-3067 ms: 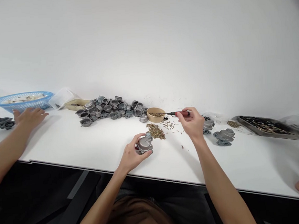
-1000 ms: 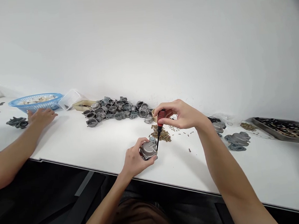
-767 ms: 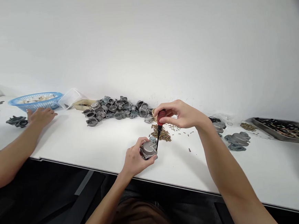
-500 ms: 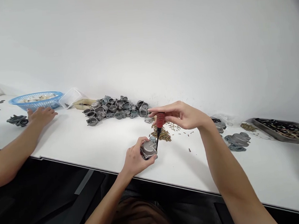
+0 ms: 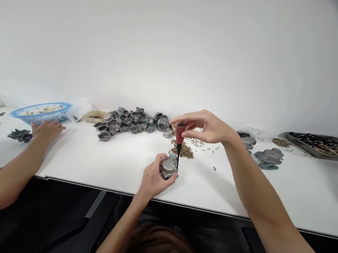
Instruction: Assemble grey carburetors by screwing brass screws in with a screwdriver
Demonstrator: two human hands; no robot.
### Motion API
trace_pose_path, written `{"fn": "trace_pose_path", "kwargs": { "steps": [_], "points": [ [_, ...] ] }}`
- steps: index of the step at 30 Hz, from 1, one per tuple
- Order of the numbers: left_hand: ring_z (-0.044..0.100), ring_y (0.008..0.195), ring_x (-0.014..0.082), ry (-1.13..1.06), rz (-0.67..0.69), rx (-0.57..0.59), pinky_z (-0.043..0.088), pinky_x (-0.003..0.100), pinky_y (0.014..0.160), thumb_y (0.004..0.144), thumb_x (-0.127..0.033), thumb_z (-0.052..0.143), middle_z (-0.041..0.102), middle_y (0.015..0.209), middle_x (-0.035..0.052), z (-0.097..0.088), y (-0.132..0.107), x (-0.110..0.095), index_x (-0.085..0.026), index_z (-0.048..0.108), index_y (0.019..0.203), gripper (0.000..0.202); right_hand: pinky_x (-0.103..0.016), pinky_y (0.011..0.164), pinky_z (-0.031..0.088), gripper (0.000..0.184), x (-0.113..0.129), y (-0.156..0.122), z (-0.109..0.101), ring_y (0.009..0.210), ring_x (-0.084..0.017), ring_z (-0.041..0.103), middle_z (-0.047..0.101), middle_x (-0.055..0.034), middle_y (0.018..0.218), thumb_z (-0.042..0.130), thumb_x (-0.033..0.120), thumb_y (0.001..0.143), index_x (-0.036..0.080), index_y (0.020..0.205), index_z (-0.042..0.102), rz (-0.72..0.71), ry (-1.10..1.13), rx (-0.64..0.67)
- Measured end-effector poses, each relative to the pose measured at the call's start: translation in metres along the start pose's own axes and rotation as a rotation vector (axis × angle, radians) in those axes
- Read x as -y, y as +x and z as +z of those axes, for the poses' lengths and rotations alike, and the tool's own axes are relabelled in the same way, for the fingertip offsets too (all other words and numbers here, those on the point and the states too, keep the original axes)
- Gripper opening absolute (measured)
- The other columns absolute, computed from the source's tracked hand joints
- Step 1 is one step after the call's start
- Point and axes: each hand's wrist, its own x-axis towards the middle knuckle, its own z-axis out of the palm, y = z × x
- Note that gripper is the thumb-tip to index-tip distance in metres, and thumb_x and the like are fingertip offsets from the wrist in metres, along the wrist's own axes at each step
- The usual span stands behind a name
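My left hand (image 5: 155, 177) is wrapped round a grey metal carburetor (image 5: 169, 167) near the table's front edge. In my right hand (image 5: 207, 127), fingers and thumb hold the red handle of a screwdriver (image 5: 179, 137). The screwdriver stands nearly upright, its tip at the right side of the carburetor; the exact contact spot is too small to make out. Just behind lies a heap of small brass screws (image 5: 185, 150), with more strewn to its right. One loose screw (image 5: 215, 168) rests apart, nearer the front.
A pile of grey metal bowls (image 5: 127, 122) stands by the wall. Leftward are a yellow tray (image 5: 95, 116), a clear tub (image 5: 81, 109), a blue basket (image 5: 24, 114), and another person's hand (image 5: 49, 131). Grey castings (image 5: 269, 157) and a metal tray (image 5: 314, 152) lie right.
My right hand has lifted slightly and its fingers have spread a little around the screwdriver handle, whose top now shows. The carburetor stays nearly in place in my left hand.
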Motion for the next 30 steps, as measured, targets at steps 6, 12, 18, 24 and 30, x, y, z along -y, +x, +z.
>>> {"fn": "trace_pose_path", "kwargs": {
  "steps": [6,12,18,24,30],
  "points": [
    [0.071,0.085,0.0213,-0.033,-0.017,0.014,0.052,0.031,0.08,0.077,-0.035,0.076,0.072,0.102,-0.0016,-0.0007,0.0,-0.0006,-0.029,0.044,0.118,0.053,-0.029,0.073,0.059,0.031,-0.005,0.0027,0.0007,0.09,-0.017,0.071,0.076,-0.0059,0.093,0.064,0.024,0.097,0.024,0.127,0.071,-0.094,-0.118,-0.002],
    [0.072,0.095,0.0229,-0.091,-0.021,0.02,0.053,0.033,0.085,0.075,-0.037,0.081,0.071,0.112,0.001,-0.0014,0.0025,0.001,-0.028,0.043,0.118,0.058,-0.03,0.074,0.061,0.036,-0.0046,0.0013,0.0019,0.086,-0.016,0.073,0.074,-0.0066,0.104,0.063,0.019,0.096,0.026,0.132,0.069,-0.057,0.004,0.048],
    [0.069,0.112,0.0266,-0.06,0.022,-0.019,0.054,0.038,0.095,0.075,-0.037,0.082,0.067,0.126,0.0064,0.0025,0.0012,0.0041,-0.027,0.044,0.119,0.059,-0.03,0.074,0.063,0.03,-0.0079,0.0031,0.0035,0.087,-0.016,0.071,0.073,-0.0062,0.097,0.072,0.026,0.091,0.023,0.121,0.073,0.008,-0.053,-0.017],
    [0.068,0.113,0.0257,-0.054,0.126,-0.002,0.055,0.04,0.099,0.085,-0.024,0.072,0.065,0.13,0.0076,0.004,-0.0016,0.0042,-0.027,0.045,0.137,0.059,-0.03,0.074,0.065,0.029,-0.0084,0.0041,0.0053,0.085,-0.017,0.073,0.072,-0.008,0.104,0.07,0.021,0.092,0.02,0.121,0.073,-0.064,0.067,0.029],
    [0.063,0.126,0.0282,-0.084,0.186,0.014,0.051,0.042,0.112,0.087,-0.027,0.073,0.064,0.136,0.009,0.0025,0.0004,0.0053,-0.026,0.062,0.132,0.047,-0.029,0.077,0.063,0.034,-0.0059,0.0051,0.0061,0.09,-0.017,0.071,0.072,-0.0082,0.108,0.069,0.023,0.092,0.024,0.126,0.071,-0.093,-0.039,0.019]
  ]
}}
